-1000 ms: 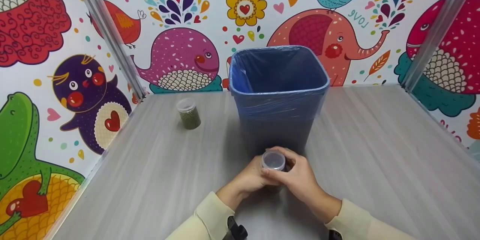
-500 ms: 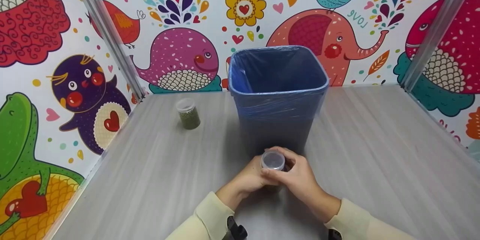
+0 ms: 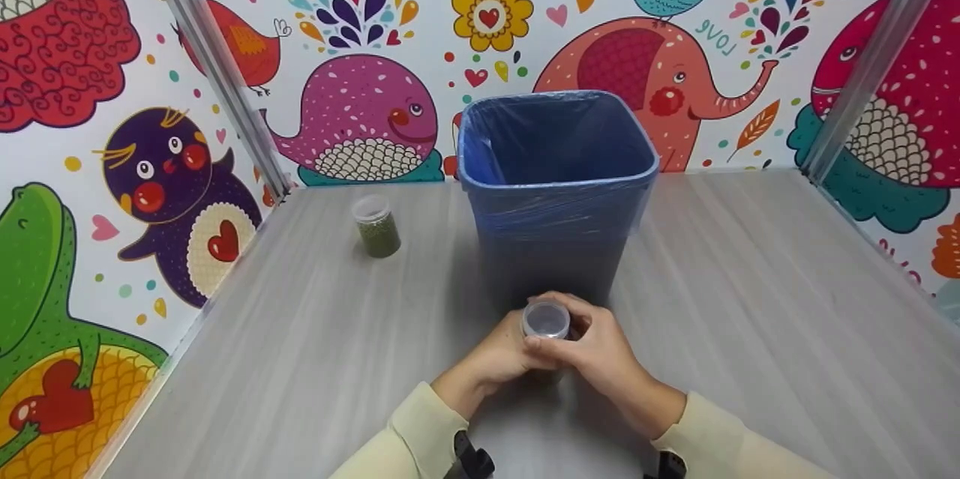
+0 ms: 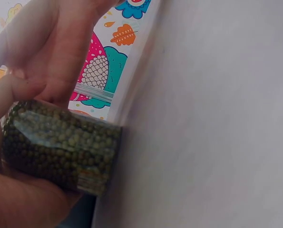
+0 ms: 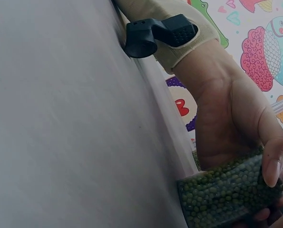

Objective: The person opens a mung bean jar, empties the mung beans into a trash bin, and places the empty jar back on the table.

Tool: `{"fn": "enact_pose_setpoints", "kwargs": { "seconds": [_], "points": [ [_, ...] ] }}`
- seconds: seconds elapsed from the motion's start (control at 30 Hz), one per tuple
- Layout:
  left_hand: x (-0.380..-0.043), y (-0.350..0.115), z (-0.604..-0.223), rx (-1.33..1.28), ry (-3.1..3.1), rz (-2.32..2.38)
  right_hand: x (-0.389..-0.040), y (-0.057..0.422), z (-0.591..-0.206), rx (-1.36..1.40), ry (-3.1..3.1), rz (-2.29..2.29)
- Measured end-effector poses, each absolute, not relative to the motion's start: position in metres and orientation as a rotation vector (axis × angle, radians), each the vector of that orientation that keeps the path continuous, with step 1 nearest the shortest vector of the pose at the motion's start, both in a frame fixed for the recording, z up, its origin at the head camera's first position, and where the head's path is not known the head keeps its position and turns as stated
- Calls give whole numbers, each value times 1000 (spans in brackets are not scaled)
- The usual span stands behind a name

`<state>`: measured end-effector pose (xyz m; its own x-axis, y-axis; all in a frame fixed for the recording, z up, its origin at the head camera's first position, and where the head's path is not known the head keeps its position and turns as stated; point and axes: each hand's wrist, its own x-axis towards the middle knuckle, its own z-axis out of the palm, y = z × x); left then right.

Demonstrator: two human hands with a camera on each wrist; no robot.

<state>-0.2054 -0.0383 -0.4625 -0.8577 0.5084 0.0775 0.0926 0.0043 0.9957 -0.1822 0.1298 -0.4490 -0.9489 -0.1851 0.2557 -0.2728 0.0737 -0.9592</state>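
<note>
Close to me, a clear jar of green beans [image 4: 60,147] stands on the table in front of the bin. My left hand [image 3: 499,350] is wrapped around the jar's body; its thumb lies across the side in the right wrist view. My right hand [image 3: 611,355] grips the clear lid [image 3: 547,319] at the top, thumb on the near side and fingers on the far side. In the head view both hands hide most of the beans. The left wrist view shows the jar's base against the table.
A second clear jar of green beans [image 3: 379,228] stands farther back on the left. Just beyond my hands is a blue bin [image 3: 559,239] with a bag liner. Cartoon-printed walls [image 3: 367,112] enclose the grey table [image 3: 300,344].
My right wrist has shifted very slightly to the right, with its fingers still on the lid. The left hand, both jars and the bin look the same.
</note>
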Motion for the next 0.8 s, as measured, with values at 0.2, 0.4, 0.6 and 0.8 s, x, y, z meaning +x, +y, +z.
{"fn": "enact_pose_setpoints", "kwargs": {
  "seconds": [0.2, 0.4, 0.6, 0.8],
  "points": [
    [-206, -39, -463, 628, 1972, 1928, -186, 133, -449, 565, -2270, 2046],
    [-207, -39, -464, 648, 1957, 1926, -197, 144, -451, 793, -2284, 2187],
    [-206, -39, -463, 624, 1950, 1924, -201, 147, -452, 852, -2301, 2257],
    [-206, -39, -462, 612, 1950, 1919, -197, 143, -452, 802, -2314, 2248]
  ]
}}
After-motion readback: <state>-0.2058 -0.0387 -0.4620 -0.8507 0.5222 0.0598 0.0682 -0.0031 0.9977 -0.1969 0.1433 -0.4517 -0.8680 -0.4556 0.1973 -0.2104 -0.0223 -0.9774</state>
